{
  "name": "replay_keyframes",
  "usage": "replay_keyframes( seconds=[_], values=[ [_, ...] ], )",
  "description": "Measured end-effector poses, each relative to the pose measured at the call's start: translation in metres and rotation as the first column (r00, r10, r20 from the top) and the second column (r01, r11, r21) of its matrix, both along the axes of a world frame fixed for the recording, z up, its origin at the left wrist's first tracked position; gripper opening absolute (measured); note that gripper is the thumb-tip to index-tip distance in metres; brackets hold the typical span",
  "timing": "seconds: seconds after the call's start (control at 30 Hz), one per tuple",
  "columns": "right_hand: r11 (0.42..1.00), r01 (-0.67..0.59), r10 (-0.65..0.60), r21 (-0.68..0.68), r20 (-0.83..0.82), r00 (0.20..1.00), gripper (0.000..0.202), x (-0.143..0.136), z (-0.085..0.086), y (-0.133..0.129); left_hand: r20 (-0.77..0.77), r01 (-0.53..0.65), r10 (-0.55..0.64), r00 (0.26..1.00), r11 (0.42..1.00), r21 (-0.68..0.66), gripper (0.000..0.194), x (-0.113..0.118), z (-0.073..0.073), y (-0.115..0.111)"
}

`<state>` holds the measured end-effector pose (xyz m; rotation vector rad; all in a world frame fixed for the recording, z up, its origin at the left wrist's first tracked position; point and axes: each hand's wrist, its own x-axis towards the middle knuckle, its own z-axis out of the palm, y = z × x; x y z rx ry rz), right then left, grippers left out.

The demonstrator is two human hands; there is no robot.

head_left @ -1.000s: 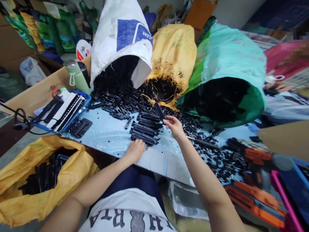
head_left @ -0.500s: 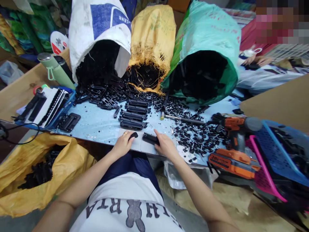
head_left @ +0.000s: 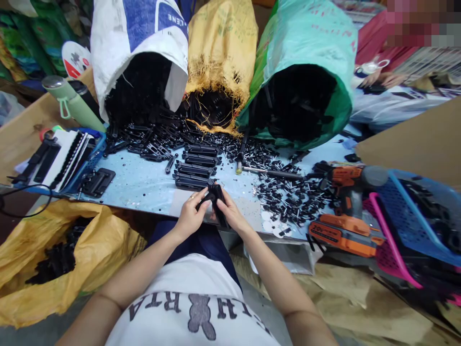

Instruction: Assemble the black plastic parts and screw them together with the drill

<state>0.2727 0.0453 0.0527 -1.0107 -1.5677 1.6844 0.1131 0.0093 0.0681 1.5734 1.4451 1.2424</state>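
Note:
Near the table's front edge, my left hand [head_left: 192,214] is closed on a small black part [head_left: 204,198]. My right hand [head_left: 230,210] grips a longer black piece [head_left: 218,198], tilted with its lower end toward me. The two black pieces meet between my hands, and my fingers hide where they touch. Just behind them lies a row of long black assemblies [head_left: 196,169] on the blue table surface [head_left: 144,180]. One loose black link [head_left: 171,163] lies to the left of this row.
Behind are a white sack [head_left: 108,53], a yellow sack [head_left: 223,53] and a green sack [head_left: 313,43], all holding black parts. Black-headed screws [head_left: 288,202] are heaped at right, beside an orange drill [head_left: 345,230]. Another person's hands [head_left: 391,78] show at upper right.
My hands have come together, and the right one has raised and turned the longer piece from lying flat to touch the small part. The view has shifted slightly.

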Motion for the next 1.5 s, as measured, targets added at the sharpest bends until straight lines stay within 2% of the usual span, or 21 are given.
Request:
replay_keyframes(
  seconds=[0.1,0.23,0.37,0.47,0.57,0.63,0.67,0.8,0.83,0.93,1.03,1.1,1.2,1.27,1.37,1.5],
  values=[
    [0.999,0.040,-0.040,-0.007,-0.054,0.998,0.070,-0.004,0.001,0.002,-0.041,-0.004,0.005,0.999,1.000,0.030,0.036,0.000,0.006,0.002],
    [0.981,0.056,-0.057,0.186,0.001,0.998,0.061,0.003,0.004,0.009,-0.114,0.044,-0.037,0.993,0.997,0.059,0.034,-0.004,0.011,0.003],
    [0.881,-0.041,-0.032,0.472,0.146,0.989,0.054,0.014,0.008,0.014,-0.180,0.044,-0.030,0.983,0.996,0.076,0.034,-0.005,0.011,0.000],
    [0.834,-0.035,-0.068,0.551,0.166,0.984,0.053,0.012,0.011,0.012,-0.136,-0.012,0.029,0.990,0.991,0.131,0.033,0.004,0.005,-0.004],
    [0.810,0.035,-0.143,0.586,0.139,0.980,0.052,0.005,0.013,0.007,-0.072,-0.112,0.133,0.988,0.964,0.241,0.035,0.013,-0.001,-0.006],
    [0.793,0.032,-0.151,0.608,0.145,0.978,0.052,0.005,0.016,0.006,-0.066,-0.126,0.152,0.986,0.946,0.300,0.036,0.013,-0.002,-0.004],
    [0.783,0.013,-0.142,0.621,0.158,0.977,0.052,0.007,0.017,0.006,-0.086,-0.086,0.118,0.989,0.947,0.311,0.036,0.009,-0.001,-0.002],
    [0.734,-0.103,-0.093,0.671,0.249,0.964,0.053,0.020,0.021,0.011,-0.221,0.192,-0.134,0.966,0.944,0.268,0.032,-0.012,0.012,0.009],
    [0.728,-0.125,-0.083,0.674,0.267,0.960,0.053,0.022,0.021,0.012,-0.237,0.221,-0.160,0.958,0.940,0.259,0.032,-0.015,0.015,0.011],
    [0.744,-0.076,-0.114,0.664,0.238,0.964,0.051,0.019,0.020,0.010,-0.196,0.155,-0.104,0.975,0.952,0.264,0.031,-0.010,0.021,0.013],
    [0.770,0.109,-0.239,0.629,0.127,0.963,0.050,0.002,0.018,0.001,-0.103,0.003,0.029,0.994,0.952,0.306,0.032,0.008,0.019,0.010],
    [0.758,0.216,-0.325,0.615,0.068,0.943,0.049,-0.010,0.019,-0.006,-0.049,-0.110,0.137,0.989,0.925,0.364,0.034,0.019,0.016,0.007],
    [0.729,0.253,-0.361,0.636,0.042,0.932,0.049,-0.022,0.022,-0.012,-0.020,-0.196,0.222,0.975,0.897,0.397,0.035,0.024,0.017,0.004],
    [0.733,0.244,-0.361,0.635,0.059,0.931,0.050,-0.025,0.023,-0.014,-0.027,-0.201,0.227,0.973,0.908,0.368,0.033,0.019,0.021,0.005],
    [0.749,0.240,-0.359,0.618,0.074,0.930,0.051,-0.026,0.022,-0.015,-0.049,-0.128,0.156,0.987,0.924,0.360,0.032,0.007,0.030,0.009],
    [0.714,0.261,-0.374,0.650,0.039,0.926,0.054,-0.031,0.018,-0.016,-0.075,-0.012,0.048,0.996,0.909,0.416,0.031,-0.006,0.036,0.016]
  ],
)
